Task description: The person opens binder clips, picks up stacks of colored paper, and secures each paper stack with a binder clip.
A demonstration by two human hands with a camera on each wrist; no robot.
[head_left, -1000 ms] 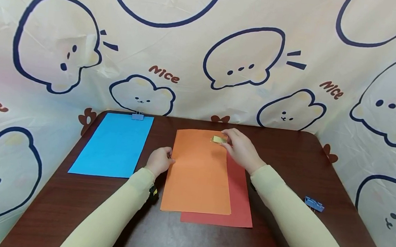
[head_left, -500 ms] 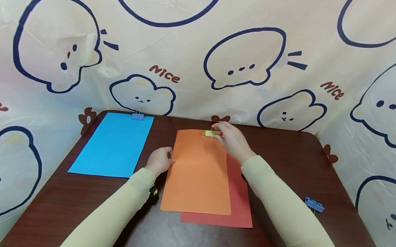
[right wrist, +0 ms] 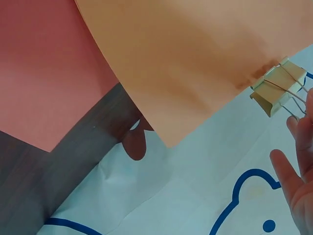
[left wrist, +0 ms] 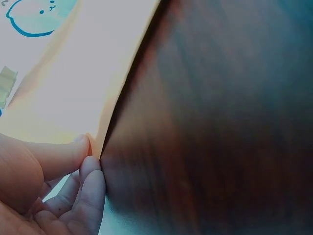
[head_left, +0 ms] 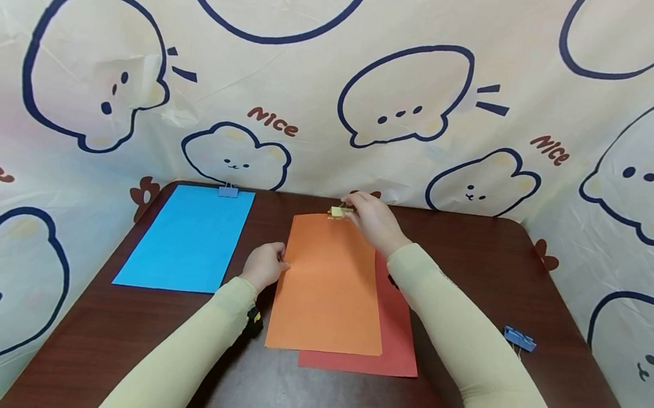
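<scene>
Sheets of orange paper point(head_left: 327, 289) are raised at the centre of the table, over red paper point(head_left: 398, 349). My left hand point(head_left: 264, 267) pinches their left edge between thumb and fingers; the left wrist view shows this hand point(left wrist: 58, 183) close up at the edge. At the top edge, my right hand point(head_left: 377, 223) holds a yellow binder clip point(head_left: 337, 212) by its wire handles. In the right wrist view the binder clip point(right wrist: 279, 87) sits right at the orange paper's edge, its mouth toward the paper, with the right fingers point(right wrist: 303, 132) on the handles.
Blue paper point(head_left: 187, 243) lies at the left with a blue binder clip point(head_left: 228, 192) on its top edge. Another blue binder clip point(head_left: 519, 339) lies at the right of the dark wooden table point(head_left: 284, 403). A printed cloth point(head_left: 315, 84) hangs behind.
My right hand has carried the yellow binder clip left and away from me, from over the orange paper to the middle of its top edge. The left hand has kept its place.
</scene>
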